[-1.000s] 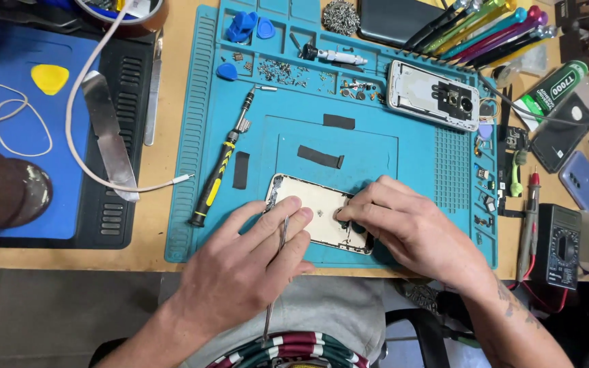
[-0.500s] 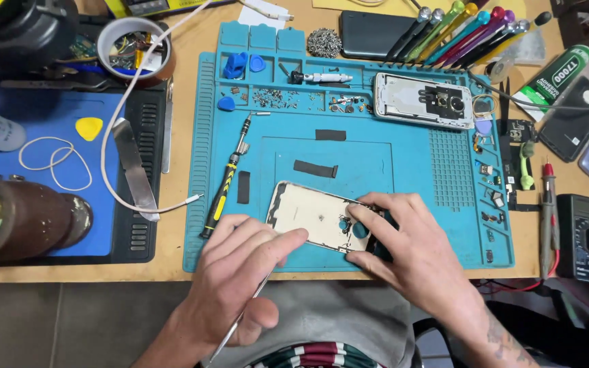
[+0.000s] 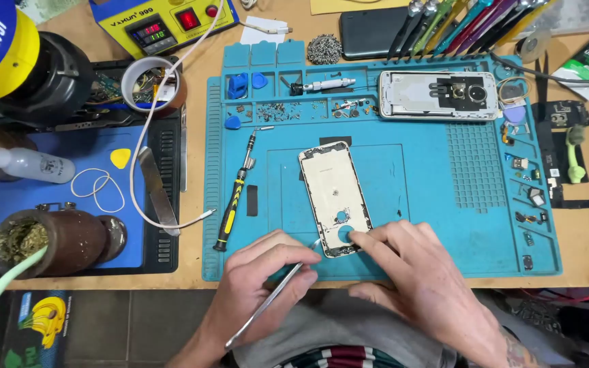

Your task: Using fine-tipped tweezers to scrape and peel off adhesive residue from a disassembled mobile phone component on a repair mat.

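Since 0.5 s ago the phone frame (image 3: 335,198) has swung from tilted to nearly upright on the blue repair mat (image 3: 431,204), and both hands dropped to its bottom end.

Head view: left hand (image 3: 260,279) has its fingers clenched round metal tweezers (image 3: 270,300), tips at the frame's lower-left corner. Right hand (image 3: 420,279) isn't gripping anything; fingers spread, index tip pressing the frame's bottom edge, pinning it to the mat near the front of the counter (image 3: 192,102). Black-and-yellow screwdriver (image 3: 234,197) lies just left of the frame, apart from it. A second phone housing (image 3: 438,95) sits at the mat's top; loose screws (image 3: 277,111) in the tray compartments.

Risks, as I judge it: only one fingertip holds the frame, so if the tweezers pry too hard the frame could skid or pivot, and the tips could slip and scratch the inner surface or jab the right hand. Any small part lifted could spring off into the mat's clutter.
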